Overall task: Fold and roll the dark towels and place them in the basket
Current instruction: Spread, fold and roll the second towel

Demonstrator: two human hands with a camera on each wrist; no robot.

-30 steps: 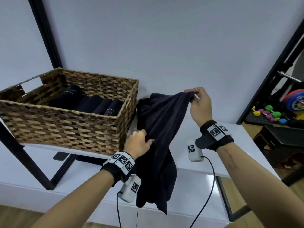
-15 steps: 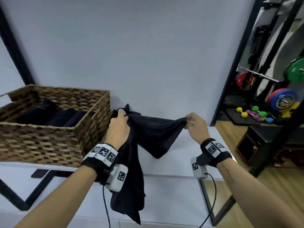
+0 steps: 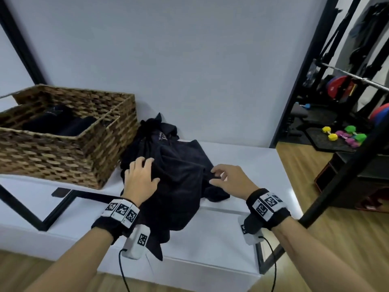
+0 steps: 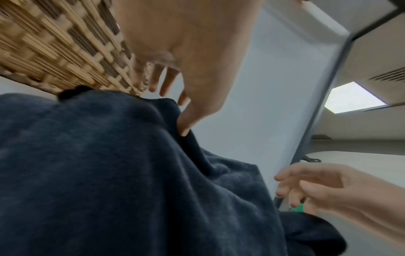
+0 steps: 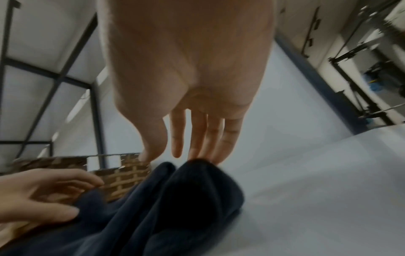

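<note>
towel (image 3: 179, 186), dark and crumpled, lies in a heap on the white worktop (image 3: 252, 165), just beside the wicker basket (image 3: 63, 157), with a long part of it hanging over the near edge. it is not flat, folded or rolled yet. more dark cloth is bunched behind it against the basket wall; whether that is a second towel i cannot tell for sure.

left hand (image 3: 140, 175) rests flat on the heap with fingers spread and fairly straight; this grip holds nothing, and the left wrist view shows only the thumb tip touching cloth. right hand (image 3: 229, 180) sits at the heap's far-right fold, fingers loosely bent; in the right wrist view the fingertips (image 5: 203, 152) just touch a ridge of fabric without closing on it. so neither grip has real hold of the towel.

judged risks from here: the hanging part looks heavy enough that, if the left palm lifts before an edge is caught, the whole towel could slide off toward the floor. smoothing from the middle rather than from a found corner would likely trap wrinkles and give a lopsided roll. dragging cloth leftward from the left grip could snag the bunched fabric behind or nudge the basket, where rolled dark towels (image 3: 56, 123) already lie. the cables dangling from the wrist units could also catch the overhanging cloth.
</note>
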